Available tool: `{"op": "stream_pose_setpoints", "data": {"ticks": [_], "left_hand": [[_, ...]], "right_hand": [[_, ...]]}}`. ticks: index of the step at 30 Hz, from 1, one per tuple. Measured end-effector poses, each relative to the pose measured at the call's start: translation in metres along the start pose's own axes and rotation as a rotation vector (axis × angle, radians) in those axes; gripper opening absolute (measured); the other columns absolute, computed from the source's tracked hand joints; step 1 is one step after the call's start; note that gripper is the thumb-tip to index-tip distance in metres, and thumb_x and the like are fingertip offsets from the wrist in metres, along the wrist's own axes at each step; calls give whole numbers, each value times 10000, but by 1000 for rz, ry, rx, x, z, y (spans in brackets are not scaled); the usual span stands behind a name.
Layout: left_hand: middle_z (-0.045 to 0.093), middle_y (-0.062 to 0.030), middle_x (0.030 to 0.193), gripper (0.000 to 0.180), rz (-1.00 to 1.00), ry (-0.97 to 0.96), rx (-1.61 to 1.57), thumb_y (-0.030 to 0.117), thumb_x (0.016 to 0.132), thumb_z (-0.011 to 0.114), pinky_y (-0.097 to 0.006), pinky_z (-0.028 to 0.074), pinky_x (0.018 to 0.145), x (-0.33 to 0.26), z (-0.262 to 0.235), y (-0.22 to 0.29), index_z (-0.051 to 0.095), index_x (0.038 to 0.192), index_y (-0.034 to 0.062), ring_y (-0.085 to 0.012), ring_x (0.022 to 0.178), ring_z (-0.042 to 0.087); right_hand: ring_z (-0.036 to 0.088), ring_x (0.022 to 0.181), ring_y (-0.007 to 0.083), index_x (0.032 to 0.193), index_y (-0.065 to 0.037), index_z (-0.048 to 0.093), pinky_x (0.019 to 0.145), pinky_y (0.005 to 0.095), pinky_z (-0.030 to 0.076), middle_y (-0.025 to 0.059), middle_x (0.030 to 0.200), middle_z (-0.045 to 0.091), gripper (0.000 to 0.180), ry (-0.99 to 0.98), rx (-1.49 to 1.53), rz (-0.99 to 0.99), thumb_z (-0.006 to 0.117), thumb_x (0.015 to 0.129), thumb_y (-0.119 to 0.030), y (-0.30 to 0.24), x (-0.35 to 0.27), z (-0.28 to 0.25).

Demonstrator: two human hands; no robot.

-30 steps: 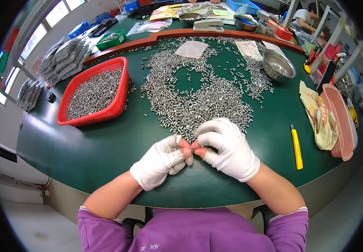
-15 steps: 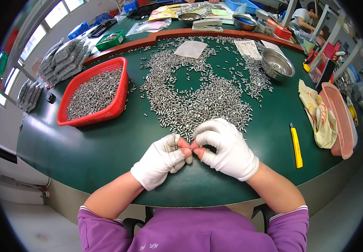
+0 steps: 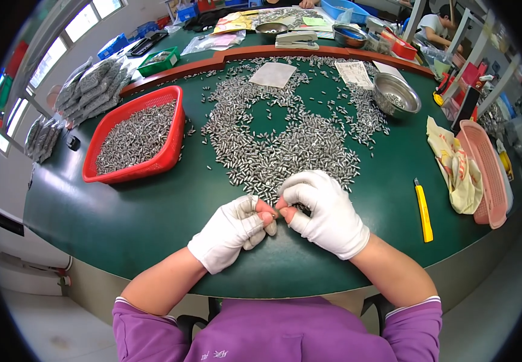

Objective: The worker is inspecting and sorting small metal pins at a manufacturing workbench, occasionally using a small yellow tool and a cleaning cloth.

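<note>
small part [image 3: 275, 215], too tiny to make out, was at the left thumb and index tips, above the green table [image 3: 170, 217], just short of the metal-piece pile [image 3: 309, 148]. left hand [image 3: 228, 234], white-gloved with bare tips, had thumb and index pinched closed on it, other fingers curled. right hand [image 3: 327, 217], gloved likewise, had thumb and index nearly together just beside the part; couldn't tell if it held anything. pile spread beyond the hands, white paper [image 3: 273, 75] and printed slip [image 3: 356, 73] on its far side. red basket [image 3: 169, 155] of similar pieces stood left; steel bowl [image 3: 401, 113] far right, some pieces inside. yellow cutter [image 3: 424, 214] lay right of the right hand, pale yellow bag [image 3: 463, 187] and pink basket [image 3: 489, 208] past it. grey-filled bags [image 3: 95, 84] were heaped far left.
</note>
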State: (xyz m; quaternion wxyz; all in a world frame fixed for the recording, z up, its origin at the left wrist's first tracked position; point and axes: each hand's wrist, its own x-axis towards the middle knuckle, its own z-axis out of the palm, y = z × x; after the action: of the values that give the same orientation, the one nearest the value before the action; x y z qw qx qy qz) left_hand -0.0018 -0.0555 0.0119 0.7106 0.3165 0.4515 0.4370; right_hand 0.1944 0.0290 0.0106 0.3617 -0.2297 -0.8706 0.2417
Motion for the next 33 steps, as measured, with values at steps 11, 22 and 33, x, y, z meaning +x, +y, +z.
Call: {"op": "stream_pose_setpoints", "data": {"ticks": [11,22,33], "left_hand": [[631,-67,833,148,24,-36,-15,187,966,634,-185,363,524,-1,1,0,547,978,67,-54,587,457],[642,-48,825,126,45,-34,3,202,952,655,-189,346,509,-2,3,-1,594,949,91,-61,572,457],[344,48,624,221,95,-150,-136,293,964,616,-218,209,432,0,-5,6,552,1009,87,-60,485,273]], "right_hand": [[605,866,233,828,-123,640,760,373,479,7,900,634,137,49,-130,-177,724,735,-178,-8,4,-3],[617,900,249,831,-118,621,798,378,477,28,950,652,175,29,-178,-126,738,701,-131,-13,3,-7],[599,987,294,980,-88,658,869,419,485,71,1054,636,206,468,-717,226,684,833,-232,59,11,-53]]}}
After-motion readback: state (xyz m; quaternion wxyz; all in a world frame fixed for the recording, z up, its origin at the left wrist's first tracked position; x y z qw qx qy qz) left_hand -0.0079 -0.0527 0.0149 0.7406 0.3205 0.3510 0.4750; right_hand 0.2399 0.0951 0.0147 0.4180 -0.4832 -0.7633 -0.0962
